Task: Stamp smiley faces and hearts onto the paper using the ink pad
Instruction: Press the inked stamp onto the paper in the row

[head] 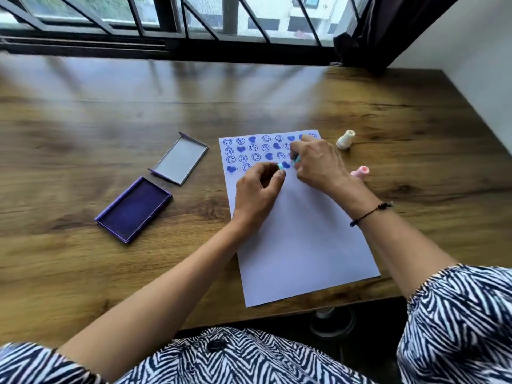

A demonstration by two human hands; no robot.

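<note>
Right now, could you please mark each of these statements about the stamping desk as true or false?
1. The ink pad lies open, with its lid set beside it. True.
2. The paper is stamped all the way to its bottom edge. False: the prints fill only the top rows; the lower part is blank.
3. The white stamp stands on the paper. False: it is on the desk, just past the paper's right edge.
4. The left hand and right hand are both over the paper. True.
5. The prints are red. False: they are blue.
</note>
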